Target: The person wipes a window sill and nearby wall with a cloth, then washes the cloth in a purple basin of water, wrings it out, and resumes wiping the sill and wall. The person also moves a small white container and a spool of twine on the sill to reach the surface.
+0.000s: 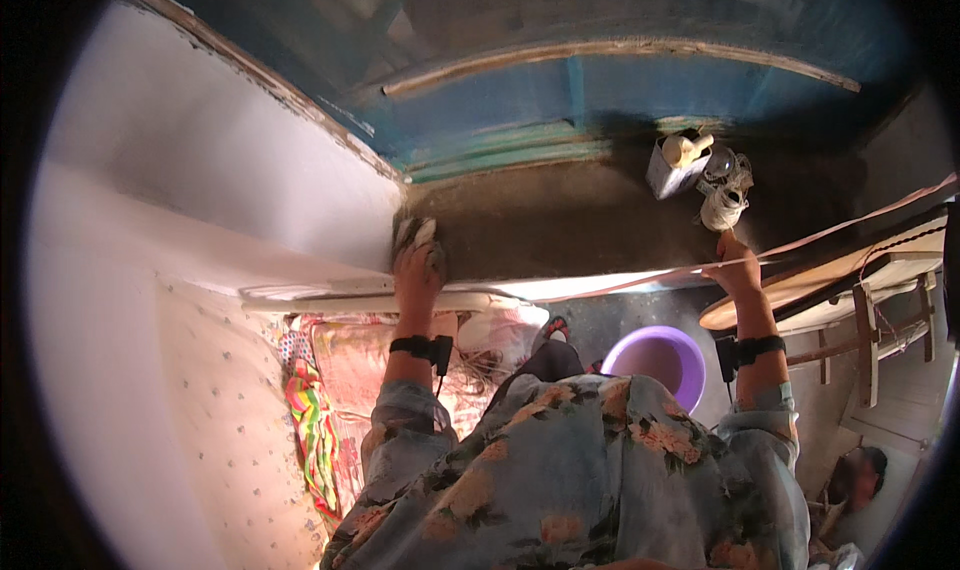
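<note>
My left hand presses a crumpled grey-and-white cloth onto the left end of a dark window sill. Its fingers are curled over the cloth, right beside the white side wall. At the sill's front edge, my right hand has bent fingers, their tips at a wound bundle of white cord; whether they grip it is not clear. Behind that bundle stand a small white box with a cream-coloured object in its top, and a round glassy object.
A pinkish strap stretches across at my right wrist. Below the sill are a purple tub on the floor and a bed with patterned covers. Wooden furniture stands at right; a person is visible lower right.
</note>
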{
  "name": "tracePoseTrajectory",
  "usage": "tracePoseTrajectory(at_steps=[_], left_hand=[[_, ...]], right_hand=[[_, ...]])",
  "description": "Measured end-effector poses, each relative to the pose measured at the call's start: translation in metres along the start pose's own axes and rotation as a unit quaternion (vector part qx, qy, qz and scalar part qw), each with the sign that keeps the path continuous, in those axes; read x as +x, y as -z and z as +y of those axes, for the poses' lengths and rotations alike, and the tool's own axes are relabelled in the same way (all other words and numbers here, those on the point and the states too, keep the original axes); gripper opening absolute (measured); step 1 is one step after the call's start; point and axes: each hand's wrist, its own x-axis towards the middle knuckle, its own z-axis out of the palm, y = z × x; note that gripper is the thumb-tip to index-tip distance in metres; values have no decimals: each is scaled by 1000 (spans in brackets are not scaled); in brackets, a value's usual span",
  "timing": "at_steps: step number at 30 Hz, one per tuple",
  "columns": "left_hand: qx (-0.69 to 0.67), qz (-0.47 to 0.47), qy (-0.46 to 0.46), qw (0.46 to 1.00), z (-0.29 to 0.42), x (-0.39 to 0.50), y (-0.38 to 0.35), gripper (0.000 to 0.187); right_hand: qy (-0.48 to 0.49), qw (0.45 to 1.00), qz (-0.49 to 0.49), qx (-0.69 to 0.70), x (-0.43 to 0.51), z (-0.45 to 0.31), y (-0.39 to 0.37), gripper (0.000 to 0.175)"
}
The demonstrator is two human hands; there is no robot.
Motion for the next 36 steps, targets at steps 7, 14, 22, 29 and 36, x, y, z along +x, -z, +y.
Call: tracePoseTrajectory(at_steps=[7,14,22,29,36], left_hand=[[-16,-23,3,1000,41,10,-7,56],[-132,-93,-171,972,160,45,-34,58],[-188,-164,-343,905,281,81,-77,53],[-166,-164,-198,952,227,113,-78,44],[-86,-104,-146,980,156,118,-61,44]], right_hand=[[8,998,7,-62,-1,-2,1,52],[21,999,14,-47,-4,-4,6,42],[3,998,0,-60,0,-1,4,38],[-1,999,-13,-51,0,-2,5,46],[10,999,14,-48,-1,-3,3,40]])
